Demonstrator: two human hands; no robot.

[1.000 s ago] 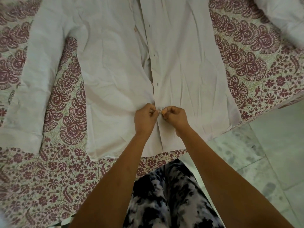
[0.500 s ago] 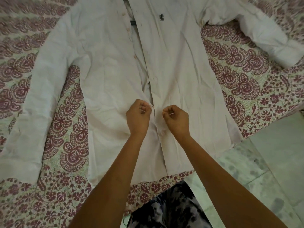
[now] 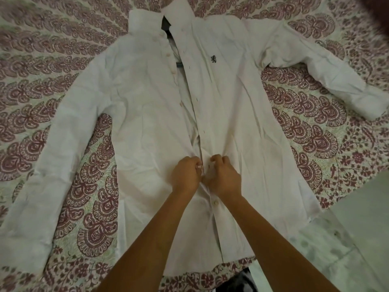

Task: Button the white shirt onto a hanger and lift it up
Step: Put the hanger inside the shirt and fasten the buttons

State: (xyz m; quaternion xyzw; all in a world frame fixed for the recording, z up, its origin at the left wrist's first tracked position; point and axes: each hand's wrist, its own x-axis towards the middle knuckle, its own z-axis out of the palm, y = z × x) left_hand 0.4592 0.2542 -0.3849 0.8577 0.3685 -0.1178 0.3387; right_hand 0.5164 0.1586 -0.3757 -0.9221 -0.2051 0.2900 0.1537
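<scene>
The white shirt (image 3: 235, 114) lies face up on the patterned bedspread, sleeves spread, with a small dark emblem on its chest. Its front is open from the collar down to my hands. A dark piece of the hanger (image 3: 167, 25) shows inside the open collar; the rest is hidden under the cloth. My left hand (image 3: 186, 174) pinches the button-side edge of the placket. My right hand (image 3: 224, 175) pinches the buttonhole edge right beside it. One fastened button (image 3: 215, 202) sits just below my hands.
The maroon-and-cream patterned bedspread (image 3: 99, 186) covers the bed on all sides of the shirt. The bed's edge runs along the lower right, with pale tiled floor (image 3: 357, 239) beyond it. My dark patterned clothing shows at the bottom edge.
The view has tilted up, so the collar and both sleeves now show. My hands have moved up the placket from the lower button and come close together again.
</scene>
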